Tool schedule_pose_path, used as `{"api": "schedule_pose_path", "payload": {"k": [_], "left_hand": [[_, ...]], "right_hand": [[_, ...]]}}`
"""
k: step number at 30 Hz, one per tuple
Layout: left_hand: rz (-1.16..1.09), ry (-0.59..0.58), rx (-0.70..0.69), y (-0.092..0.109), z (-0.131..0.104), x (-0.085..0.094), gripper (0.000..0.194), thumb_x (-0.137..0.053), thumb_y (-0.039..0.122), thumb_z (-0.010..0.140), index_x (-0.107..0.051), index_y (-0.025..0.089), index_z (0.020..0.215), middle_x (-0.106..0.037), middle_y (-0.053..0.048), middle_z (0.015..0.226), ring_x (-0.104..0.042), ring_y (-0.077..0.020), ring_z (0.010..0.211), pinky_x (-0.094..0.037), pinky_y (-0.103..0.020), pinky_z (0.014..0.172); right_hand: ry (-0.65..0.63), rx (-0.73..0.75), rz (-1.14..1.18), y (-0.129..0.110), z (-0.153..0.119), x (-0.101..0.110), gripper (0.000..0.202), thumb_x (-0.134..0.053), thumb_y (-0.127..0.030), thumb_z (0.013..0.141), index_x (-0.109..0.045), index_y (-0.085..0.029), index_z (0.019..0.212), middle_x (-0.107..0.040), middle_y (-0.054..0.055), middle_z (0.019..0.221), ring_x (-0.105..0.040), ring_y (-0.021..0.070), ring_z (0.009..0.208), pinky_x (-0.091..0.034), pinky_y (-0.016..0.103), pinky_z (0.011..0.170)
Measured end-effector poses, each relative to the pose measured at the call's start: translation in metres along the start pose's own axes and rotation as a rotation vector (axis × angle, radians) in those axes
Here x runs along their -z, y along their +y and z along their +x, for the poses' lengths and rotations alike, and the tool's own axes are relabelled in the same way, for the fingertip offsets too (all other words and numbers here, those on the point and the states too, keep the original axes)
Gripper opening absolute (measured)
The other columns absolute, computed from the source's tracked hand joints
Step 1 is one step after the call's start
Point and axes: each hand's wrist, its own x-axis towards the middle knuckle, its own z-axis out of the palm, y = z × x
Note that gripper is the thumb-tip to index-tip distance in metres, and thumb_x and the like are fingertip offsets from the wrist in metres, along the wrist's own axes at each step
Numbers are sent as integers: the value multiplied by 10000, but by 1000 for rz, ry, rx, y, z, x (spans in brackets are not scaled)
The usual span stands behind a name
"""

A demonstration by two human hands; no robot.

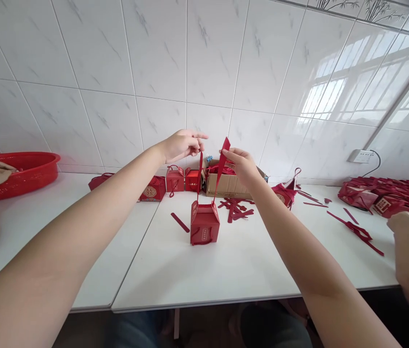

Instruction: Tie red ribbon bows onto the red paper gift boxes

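Note:
A small red gift box (205, 227) stands upright on the white table (175, 275), a cord handle on its front. Two red ribbon ends rise from its top. My left hand (186, 145) is above and left of the box, its fingers pinched on the left ribbon end (200, 171) with the index finger pointing right. My right hand (239, 162), above and right, pinches the wider right ribbon end (222, 164) between thumb and fingers. A flat red strip (180, 222) lies left of the box.
Behind are an open cardboard box (226, 186), red boxes (175, 180) and loose red strips (236, 209). A red basket (30, 174) stands left, beside another person's arm. At the right, another person's hand (407, 223) is near piled red boxes (393, 193).

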Motion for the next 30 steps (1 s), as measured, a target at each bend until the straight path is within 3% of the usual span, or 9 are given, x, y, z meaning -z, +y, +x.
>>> {"api": "schedule_pose_path", "payload": {"k": [4,6,9,12,14,18,21,24,30], "left_hand": [[6,-45,-6,8,9,-10,393,-483,2,563,-620,76,925,-467,-4,521,-401,-124,511,-236,-301,510],[42,-40,-8,8,13,-13,418,-486,2,552,-599,88,944,-446,15,513,-382,-113,493,-223,-294,506],[71,10,-59,0,15,-14,552,-537,-17,589,-527,139,1119,-518,21,641,-460,-107,541,-303,-281,547],[1,217,-106,-11,11,-18,693,-627,-29,613,-428,198,1237,-555,17,805,-571,-120,687,-424,-295,690],[-79,342,-67,-17,6,-22,579,-689,15,636,-483,172,1154,-582,-11,851,-600,-133,760,-450,-312,765],[-197,276,14,-20,-2,-29,157,-733,182,707,-629,127,811,-655,-68,832,-615,-152,762,-448,-319,765],[-144,311,-13,-18,-4,-27,120,-746,238,711,-676,147,745,-680,-55,808,-612,-153,751,-426,-324,757],[12,348,-59,-17,-5,-22,134,-754,284,710,-700,170,755,-691,-43,814,-610,-159,767,-406,-335,785],[164,277,-141,-18,-10,-11,174,-760,331,709,-715,184,790,-689,-50,867,-588,-170,828,-406,-326,791]], "right_hand": [[-204,-10,98,5,6,-14,281,-789,-422,666,-615,-207,620,-606,-17,730,-541,114,702,-447,261,708],[-245,-29,114,8,8,-21,305,-794,-445,655,-614,-201,618,-583,-20,685,-520,108,662,-439,258,679],[-185,-24,113,12,9,-28,317,-808,-451,627,-629,-190,624,-573,-25,657,-493,91,620,-420,246,645],[-112,-3,86,14,8,-30,314,-809,-455,616,-650,-187,653,-587,-28,654,-485,82,598,-414,237,621],[-84,8,59,13,7,-29,318,-799,-471,624,-660,-191,681,-607,-24,666,-508,89,605,-427,242,624],[-71,13,-19,12,4,-28,325,-759,-509,666,-656,-201,688,-620,-19,660,-541,103,604,-447,255,633],[-71,27,-54,10,3,-28,300,-736,-493,694,-657,-204,701,-652,-7,719,-566,109,642,-461,253,660],[19,43,-92,7,1,-26,245,-730,-438,713,-661,-203,704,-649,-14,717,-559,103,643,-455,245,667],[39,99,-147,-4,-7,-14,210,-690,-402,772,-659,-207,701,-643,-14,666,-569,116,614,-460,271,659]]}}
